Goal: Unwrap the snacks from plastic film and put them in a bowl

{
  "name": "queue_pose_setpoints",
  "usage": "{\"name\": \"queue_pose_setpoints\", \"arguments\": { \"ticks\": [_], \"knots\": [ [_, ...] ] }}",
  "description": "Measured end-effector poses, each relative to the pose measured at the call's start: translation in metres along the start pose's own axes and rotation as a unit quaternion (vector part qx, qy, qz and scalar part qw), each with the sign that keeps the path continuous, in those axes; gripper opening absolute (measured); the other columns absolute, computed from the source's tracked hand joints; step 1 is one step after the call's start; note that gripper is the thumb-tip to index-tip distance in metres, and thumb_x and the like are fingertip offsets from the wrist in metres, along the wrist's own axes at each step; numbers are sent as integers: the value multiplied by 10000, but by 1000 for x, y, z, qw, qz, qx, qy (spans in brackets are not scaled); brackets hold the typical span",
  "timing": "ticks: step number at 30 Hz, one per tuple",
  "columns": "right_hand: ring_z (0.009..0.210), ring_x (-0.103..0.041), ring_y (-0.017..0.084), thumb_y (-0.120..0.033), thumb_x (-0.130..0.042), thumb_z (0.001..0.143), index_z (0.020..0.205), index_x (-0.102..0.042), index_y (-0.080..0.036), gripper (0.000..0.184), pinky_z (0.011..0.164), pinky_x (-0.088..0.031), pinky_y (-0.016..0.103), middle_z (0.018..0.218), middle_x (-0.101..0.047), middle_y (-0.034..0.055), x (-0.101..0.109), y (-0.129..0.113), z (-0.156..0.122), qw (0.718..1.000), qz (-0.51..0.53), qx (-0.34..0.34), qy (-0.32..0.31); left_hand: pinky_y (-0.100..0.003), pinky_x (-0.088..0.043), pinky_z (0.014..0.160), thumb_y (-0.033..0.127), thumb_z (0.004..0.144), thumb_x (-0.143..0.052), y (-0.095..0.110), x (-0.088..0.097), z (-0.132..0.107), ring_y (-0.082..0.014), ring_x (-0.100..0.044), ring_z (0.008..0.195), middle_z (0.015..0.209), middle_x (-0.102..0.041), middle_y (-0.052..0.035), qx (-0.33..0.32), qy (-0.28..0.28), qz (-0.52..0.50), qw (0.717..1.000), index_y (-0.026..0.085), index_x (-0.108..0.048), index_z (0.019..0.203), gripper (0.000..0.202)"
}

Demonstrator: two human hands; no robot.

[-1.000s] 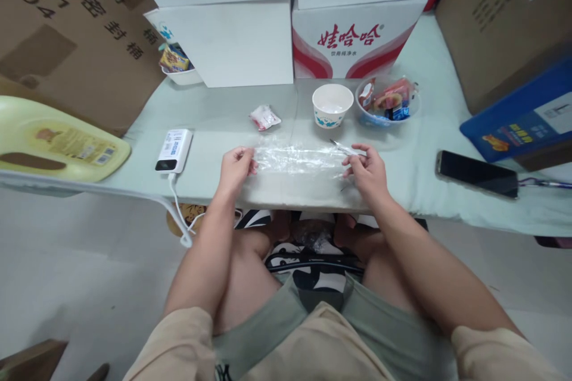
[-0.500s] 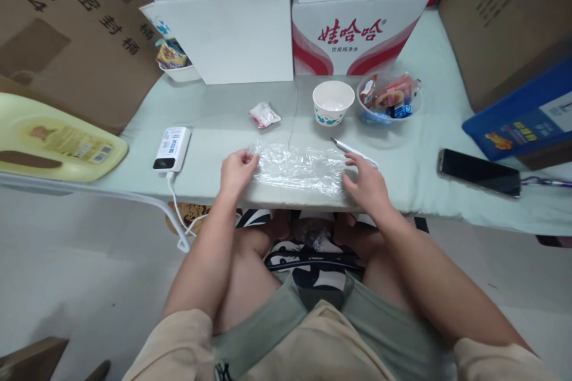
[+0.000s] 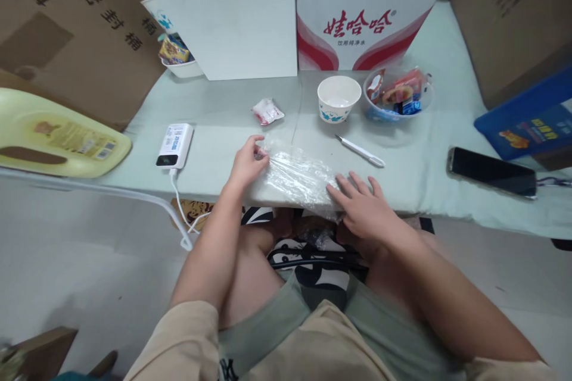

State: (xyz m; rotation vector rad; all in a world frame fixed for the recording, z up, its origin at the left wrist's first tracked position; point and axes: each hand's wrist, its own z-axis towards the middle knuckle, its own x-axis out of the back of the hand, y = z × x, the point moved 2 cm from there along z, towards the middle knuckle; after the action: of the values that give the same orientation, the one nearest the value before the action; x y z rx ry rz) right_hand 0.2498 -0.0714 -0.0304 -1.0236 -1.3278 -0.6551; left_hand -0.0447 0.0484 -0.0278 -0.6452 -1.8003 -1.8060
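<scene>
A crumpled sheet of clear plastic film (image 3: 297,174) lies slanted across the table's front edge, its near right end hanging a little over. At its upper left end my left hand (image 3: 248,162) is closed, thumb and fingers pinching the film. My right hand (image 3: 361,199) rests at the film's other end with fingers spread and fingertips on the plastic. Just beyond that hand lies a white pen-shaped tool (image 3: 361,150) with a dark tip. A small white-and-red packet (image 3: 267,112) sits behind the film, and to its right stands a white paper bowl (image 3: 338,114) with blue flowers.
A clear bowl of wrapped snacks (image 3: 393,114) stands at the back right, near a phone (image 3: 491,172) and a blue package (image 3: 527,113). On the left are a cabled power bank (image 3: 175,146) and a yellow jug (image 3: 67,134). White cartons (image 3: 250,33) line the back.
My right hand has moved down and left with its fingers spreading, uncovering the pen-shaped tool. The film's right end has shifted toward me over the edge. My left hand still pinches its end.
</scene>
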Motion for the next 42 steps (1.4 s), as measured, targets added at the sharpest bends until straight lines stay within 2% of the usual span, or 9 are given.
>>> {"name": "queue_pose_setpoints", "arguments": {
  "ticks": [5, 10, 16, 19, 22, 24, 31, 37, 42],
  "knots": [
    [1470, -323, 427, -382, -554, 888, 1291, -611, -274, 420, 1165, -174, 705, 1538, -472, 125, 35, -4, 2, 993, 59, -20, 97, -264, -494, 744, 173, 701, -611, 9, -13, 1, -112, -602, 714, 825, -563, 30, -17, -69, -150, 986, 204, -539, 1164, 469],
    [1263, -573, 349, -413, -685, 777, 1425, -471, -174, 723, 1047, -456, 510, 1377, -607, 174, 28, 15, 61, 963, 238, -51, 115, -259, -516, 734, 181, 691, -648, 31, -29, 5, -108, -605, 716, 850, -593, 14, -57, -134, -166, 975, 193, -576, 1130, 446],
    [714, -660, 182, -233, -553, 825, 839, -639, -214, 90, 709, -491, 317, 806, -725, 24, 16, 12, 89, 947, 318, -6, 46, -320, -542, 867, 341, 599, -840, 39, -22, 9, -198, -660, 1028, 1306, -586, -85, -88, -115, -230, 962, 301, -487, 1337, 819],
    [594, -624, 133, -258, -564, 835, 815, -598, -216, 57, 612, -477, 278, 804, -711, 9, 18, 12, 91, 902, 411, -35, 129, -382, -510, 980, 567, 605, -824, 31, -20, 10, -282, -571, 1280, 1471, -502, -104, -32, -95, -361, 927, 330, -489, 1346, 847],
    [555, -632, 119, -336, -578, 857, 832, -552, -224, 118, 546, -493, 264, 853, -711, 11, 13, 14, 97, 841, 507, -65, 175, -420, -535, 942, 649, 666, -758, 29, -34, 4, -311, -638, 1194, 1345, -623, -166, 65, -239, -447, 860, 221, -605, 1191, 695],
    [572, -643, 120, -374, -603, 851, 872, -533, -234, 157, 542, -519, 267, 889, -714, 10, 8, 15, 99, 809, 549, -84, 195, -384, -555, 868, 529, 688, -799, 31, -44, 0, -275, -705, 1031, 1174, -712, -166, 90, -295, -412, 858, 168, -645, 1076, 552],
    [624, -646, 126, -254, -601, 800, 980, -655, -239, 188, 599, -563, 312, 1062, -728, 41, 2, 24, 96, 803, 558, -99, 185, -229, -463, 560, 409, 888, -627, 32, -56, 3, -123, -619, 549, 650, -692, 8, -42, -158, -240, 957, 174, -636, 1071, 298],
    [613, -633, 119, -373, -610, 822, 877, -698, -237, 171, 527, -498, 277, 1174, -708, 55, -3, 30, 100, 764, 595, -132, 211, -204, -436, 500, 429, 799, -720, 37, -51, 0, -101, -605, 489, 632, -662, 37, -12, -197, -367, 909, 191, -575, 1123, 427],
    [1131, -645, 244, -289, -582, 790, 924, -672, -253, 165, 863, -549, 399, 1286, -653, 66, -6, 41, 99, 794, 542, -95, 258, -220, -478, 550, 325, 728, -732, 29, -47, 9, -88, -590, 529, 682, -675, 10, 19, -148, -403, 903, 166, -642, 872, 232]
  ]
}}
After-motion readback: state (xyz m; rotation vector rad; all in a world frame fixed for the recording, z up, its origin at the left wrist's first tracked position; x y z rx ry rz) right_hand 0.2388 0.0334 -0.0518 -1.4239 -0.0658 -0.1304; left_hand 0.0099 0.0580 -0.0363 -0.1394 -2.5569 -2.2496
